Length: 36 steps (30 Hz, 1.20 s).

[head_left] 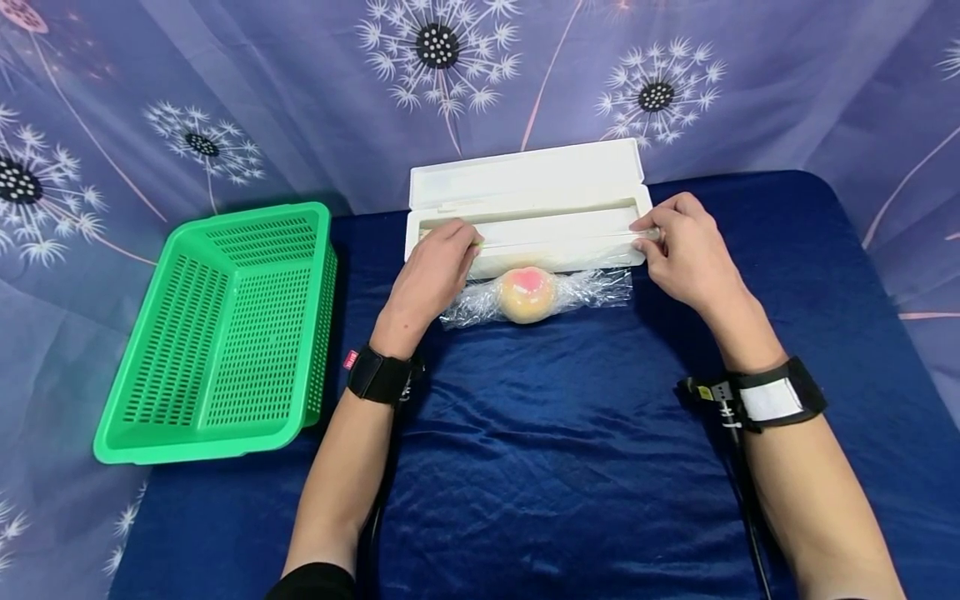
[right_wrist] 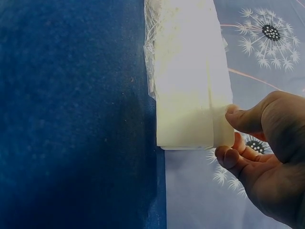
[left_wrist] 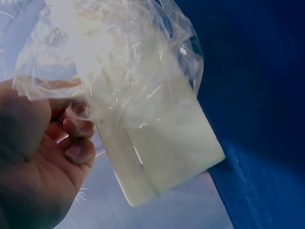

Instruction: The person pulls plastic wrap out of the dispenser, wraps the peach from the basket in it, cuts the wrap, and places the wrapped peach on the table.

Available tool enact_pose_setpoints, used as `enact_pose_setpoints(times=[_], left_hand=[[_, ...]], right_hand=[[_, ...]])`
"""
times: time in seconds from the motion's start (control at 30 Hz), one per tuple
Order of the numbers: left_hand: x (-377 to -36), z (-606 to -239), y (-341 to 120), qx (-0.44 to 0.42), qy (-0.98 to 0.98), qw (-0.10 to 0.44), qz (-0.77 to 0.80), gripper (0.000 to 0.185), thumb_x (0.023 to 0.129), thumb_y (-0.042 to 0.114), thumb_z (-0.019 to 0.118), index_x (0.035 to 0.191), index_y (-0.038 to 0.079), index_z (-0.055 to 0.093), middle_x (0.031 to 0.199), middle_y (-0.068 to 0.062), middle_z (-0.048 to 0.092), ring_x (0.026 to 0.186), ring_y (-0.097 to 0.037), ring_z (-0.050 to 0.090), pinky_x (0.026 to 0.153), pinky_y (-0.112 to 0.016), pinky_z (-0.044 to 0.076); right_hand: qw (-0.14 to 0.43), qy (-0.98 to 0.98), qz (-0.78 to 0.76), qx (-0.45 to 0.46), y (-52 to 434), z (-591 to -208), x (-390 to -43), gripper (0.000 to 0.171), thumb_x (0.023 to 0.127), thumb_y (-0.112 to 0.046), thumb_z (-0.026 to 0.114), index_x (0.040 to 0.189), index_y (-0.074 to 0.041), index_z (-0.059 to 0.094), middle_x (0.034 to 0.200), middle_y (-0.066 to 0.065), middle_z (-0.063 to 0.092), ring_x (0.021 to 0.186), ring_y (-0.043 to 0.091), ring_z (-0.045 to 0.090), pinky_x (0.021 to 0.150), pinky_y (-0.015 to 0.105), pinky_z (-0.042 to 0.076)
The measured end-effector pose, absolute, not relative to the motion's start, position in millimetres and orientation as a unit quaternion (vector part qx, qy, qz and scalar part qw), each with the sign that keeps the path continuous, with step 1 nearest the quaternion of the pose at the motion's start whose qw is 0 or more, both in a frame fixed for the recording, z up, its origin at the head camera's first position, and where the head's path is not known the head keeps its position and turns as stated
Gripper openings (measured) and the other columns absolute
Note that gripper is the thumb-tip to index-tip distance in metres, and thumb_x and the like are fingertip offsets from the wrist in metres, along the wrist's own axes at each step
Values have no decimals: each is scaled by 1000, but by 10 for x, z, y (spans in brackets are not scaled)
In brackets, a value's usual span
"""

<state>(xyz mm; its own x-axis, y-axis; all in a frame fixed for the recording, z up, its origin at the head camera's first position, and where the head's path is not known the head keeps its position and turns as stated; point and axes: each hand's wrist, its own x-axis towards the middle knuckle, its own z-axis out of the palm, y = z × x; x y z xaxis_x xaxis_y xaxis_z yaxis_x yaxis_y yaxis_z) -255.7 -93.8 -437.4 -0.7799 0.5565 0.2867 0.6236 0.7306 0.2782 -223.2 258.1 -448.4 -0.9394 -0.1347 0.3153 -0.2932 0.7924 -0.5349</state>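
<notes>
A long white plastic wrap dispenser [head_left: 566,177] lies with its lid raised at the back of the table. My left hand [head_left: 435,271] curls its fingers at the dispenser's left part, where a speck of yellow-green shows at the fingertips; clear wrap [left_wrist: 143,95] drapes over these fingers in the left wrist view. At the right end, my right hand [head_left: 693,250] pinches the dispenser's corner between thumb and fingers. Just in front lies a yellow peach [head_left: 527,302] with a pink patch, in crinkled clear film [head_left: 600,288] that spreads to both sides.
A green perforated basket [head_left: 321,317] stands left of the dispenser. Dark blue cloth [head_left: 555,450] covers the table. A purple curtain with dandelion prints [head_left: 300,100] hangs right behind it. Black straps with cameras and cables sit on both wrists.
</notes>
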Motion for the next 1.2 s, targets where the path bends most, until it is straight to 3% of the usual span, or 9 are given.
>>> enact_pose_setpoints(times=[0.4,0.93,1.2], left_hand=[[-2558,-4345,-819,-304,-930,62,-196,16,111,14,57,117,5,68,108,-10,64,90,-22,60,82,-37,51],[-2593,-4330,-682,-326,-924,47,-194,16,112,12,53,116,4,67,112,-11,65,96,-23,61,85,-35,50],[-2604,-4321,-605,-334,-921,49,-194,15,112,12,54,114,4,67,110,-11,66,96,-23,61,86,-35,51]], right_hand=[[134,-938,298,117,2572,-4483,-2226,16,98,-1,71,112,4,76,109,23,57,89,35,52,74,46,40],[129,-939,294,118,2591,-4502,-2250,17,99,-4,72,113,4,76,109,22,58,91,34,52,75,46,41],[129,-941,292,114,2587,-4500,-2243,18,99,-3,71,115,4,76,109,21,57,81,31,55,72,43,42]])
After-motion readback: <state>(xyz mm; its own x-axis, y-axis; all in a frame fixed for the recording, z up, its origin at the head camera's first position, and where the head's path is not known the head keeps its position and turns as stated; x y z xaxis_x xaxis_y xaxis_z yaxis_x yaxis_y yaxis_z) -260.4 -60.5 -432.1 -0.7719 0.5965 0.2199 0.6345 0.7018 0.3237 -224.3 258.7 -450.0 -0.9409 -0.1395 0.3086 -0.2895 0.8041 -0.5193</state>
